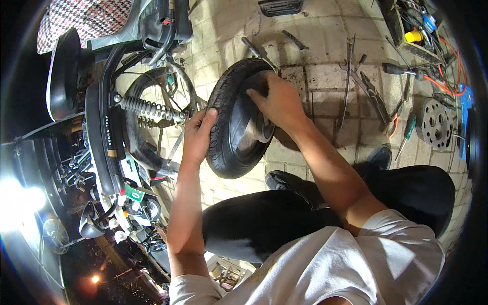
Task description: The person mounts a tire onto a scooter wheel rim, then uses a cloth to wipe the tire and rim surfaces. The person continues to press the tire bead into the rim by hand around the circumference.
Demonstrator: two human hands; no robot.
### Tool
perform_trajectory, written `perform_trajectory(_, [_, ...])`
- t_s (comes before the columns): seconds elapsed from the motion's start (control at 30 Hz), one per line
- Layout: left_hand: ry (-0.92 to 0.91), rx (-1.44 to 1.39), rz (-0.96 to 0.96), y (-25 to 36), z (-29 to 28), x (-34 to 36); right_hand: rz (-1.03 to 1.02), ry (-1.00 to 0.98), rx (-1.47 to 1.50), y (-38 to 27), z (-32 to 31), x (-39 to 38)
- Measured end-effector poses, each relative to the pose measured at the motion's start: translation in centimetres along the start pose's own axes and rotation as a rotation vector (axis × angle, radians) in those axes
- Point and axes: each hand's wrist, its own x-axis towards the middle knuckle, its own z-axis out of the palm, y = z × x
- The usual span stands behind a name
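Thumb of the left hand [197, 136] is pressing on the tread of the black tyre [222, 147] at its 9 o'clock; the other fingers are curling behind, mostly hidden, the hand grasping. Right hand [279, 101] is gripping the smooth dark inner part around 1 to 2 o'clock, thumb showing, fingertips going out of sight. Tyre is tilting at mid-view between both hands; whether it is touching the paving [323, 28], cannot tell. Round metal part [266, 130] is showing inside, toward 4.

Outward, clock taken from the tyre: black shoe [285, 182] is resting at 5. Grey coil spring [147, 108] of a two-wheeler [103, 152] is sitting at 9, plaid cloth [84, 20] lying at 10. Thin metal bar [347, 84] is lying between 2 and 3; green-handled screwdriver [410, 128] is lying at 3, perforated metal disc [436, 124] farther out. Tool box [390, 19] is standing at 2.
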Motion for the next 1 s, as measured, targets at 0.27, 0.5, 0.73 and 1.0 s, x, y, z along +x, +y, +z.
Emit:
perform_trajectory(0.27, [0.019, -0.048, -0.003, 1.2, 0.7, -0.3, 0.536, -0.473, 0.601, 2.1, 4.4, -4.3])
perform_trajectory(0.5, [-0.180, 0.061, 0.034, 1.7, 0.4, -2.1, 0.731, -0.164, 1.281, 2.0, 9.1, -6.3])
perform_trajectory(0.73, [-0.070, 0.125, 0.072, 1.3, 1.5, -3.7, 0.753, -0.368, 1.422, 2.2, 9.3, -6.2])
perform_trajectory(1.0, [-0.070, 0.047, 0.130, 1.0, 1.9, -3.3, 0.369, -0.836, 1.919, 3.5, 8.4, -6.2])
